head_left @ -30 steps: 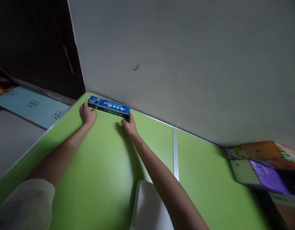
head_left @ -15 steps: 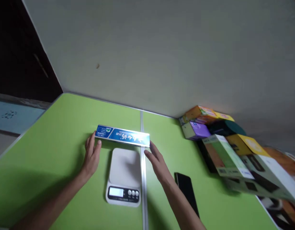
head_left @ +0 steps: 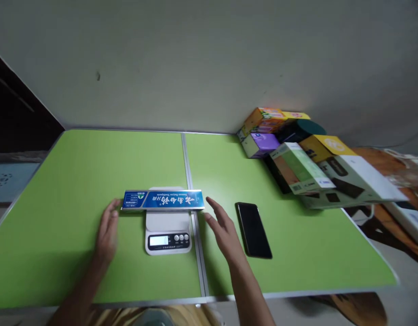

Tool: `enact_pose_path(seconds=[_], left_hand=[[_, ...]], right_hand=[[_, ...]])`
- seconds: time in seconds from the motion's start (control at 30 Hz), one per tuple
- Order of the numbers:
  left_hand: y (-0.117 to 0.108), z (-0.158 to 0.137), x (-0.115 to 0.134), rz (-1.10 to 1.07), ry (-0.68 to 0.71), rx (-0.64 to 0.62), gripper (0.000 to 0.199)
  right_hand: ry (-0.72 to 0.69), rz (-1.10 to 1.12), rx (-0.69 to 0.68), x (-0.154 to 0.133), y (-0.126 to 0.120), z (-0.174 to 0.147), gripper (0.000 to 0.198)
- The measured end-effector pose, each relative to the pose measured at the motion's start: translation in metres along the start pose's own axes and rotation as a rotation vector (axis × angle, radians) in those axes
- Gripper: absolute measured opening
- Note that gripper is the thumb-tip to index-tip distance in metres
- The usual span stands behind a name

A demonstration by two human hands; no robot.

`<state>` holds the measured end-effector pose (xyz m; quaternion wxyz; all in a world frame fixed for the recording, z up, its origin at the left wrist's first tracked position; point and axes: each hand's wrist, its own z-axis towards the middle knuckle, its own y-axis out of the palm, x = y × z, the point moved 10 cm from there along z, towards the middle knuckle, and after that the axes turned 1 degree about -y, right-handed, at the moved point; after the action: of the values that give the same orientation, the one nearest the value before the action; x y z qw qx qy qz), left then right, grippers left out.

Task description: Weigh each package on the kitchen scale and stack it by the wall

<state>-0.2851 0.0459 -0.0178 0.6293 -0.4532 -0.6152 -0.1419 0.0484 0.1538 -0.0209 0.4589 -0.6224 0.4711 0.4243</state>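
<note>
A blue and silver toothpaste box point(head_left: 163, 200) lies crosswise over the back part of a white kitchen scale point(head_left: 167, 222), its ends reaching past the scale on both sides. The scale's small display is lit, but I cannot read it. Beside the box's left end is my left hand point(head_left: 107, 231), slightly blurred, open and holding nothing; its fingertips are very near the end. My right hand point(head_left: 223, 228) is open just off the right end, thumb and fingers apart. To the right of that hand lies a black phone point(head_left: 254, 230), flat on the table.
The green table point(head_left: 93, 167) has a metal seam running down its middle. At the right stand several boxes: a purple one point(head_left: 265, 144), a green and white one point(head_left: 302, 167) and a larger one point(head_left: 351, 179). A wall point(head_left: 161, 68) borders the back edge.
The toothpaste box has come down and nearer, from behind the scale onto it. Both hands have let go and moved outward from its ends. The view has shifted, showing the table's front edge.
</note>
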Motion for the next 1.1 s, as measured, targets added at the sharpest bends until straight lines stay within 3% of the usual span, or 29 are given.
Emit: enact_pose_path(seconds=[0.1, 0.2, 0.4, 0.47, 0.57, 0.7, 0.77, 0.83, 0.97, 1.1], left_hand=[[-0.022, 0.010, -0.002, -0.088, -0.059, 0.003, 0.045], [-0.030, 0.016, -0.020, -0.073, -0.200, -0.027, 0.047], [0.005, 0.019, -0.038, 0.003, -0.390, -0.232, 0.051], [0.014, 0.022, -0.030, -0.008, -0.402, -0.240, 0.044], [0.014, 0.027, -0.012, 0.004, -0.403, -0.152, 0.028], [0.030, 0.032, 0.043, 0.048, -0.276, -0.104, 0.015], [0.057, 0.029, 0.080, 0.065, -0.216, -0.136, 0.015], [0.100, 0.021, 0.117, 0.077, -0.193, -0.210, 0.016], [0.235, -0.012, 0.186, -0.103, -0.050, -0.600, 0.024], [0.367, -0.048, 0.204, -0.275, -0.065, -0.896, 0.049]], right_hand=[[0.001, 0.102, 0.078, 0.002, -0.013, -0.005, 0.052], [0.046, 0.183, 0.057, 0.011, -0.009, -0.010, 0.048], [0.111, 0.267, 0.018, 0.022, 0.011, 0.010, 0.063], [0.114, 0.273, -0.004, 0.020, 0.018, 0.022, 0.065], [0.064, 0.278, -0.037, 0.007, 0.018, 0.030, 0.063], [0.003, 0.307, -0.051, -0.010, -0.018, 0.015, 0.052], [-0.013, 0.310, -0.006, -0.011, -0.055, 0.003, 0.043], [-0.008, 0.320, 0.093, -0.002, -0.098, -0.008, 0.037], [0.045, 0.388, 0.422, 0.037, -0.184, -0.025, 0.038], [0.077, 0.411, 0.710, 0.070, -0.239, -0.036, 0.038]])
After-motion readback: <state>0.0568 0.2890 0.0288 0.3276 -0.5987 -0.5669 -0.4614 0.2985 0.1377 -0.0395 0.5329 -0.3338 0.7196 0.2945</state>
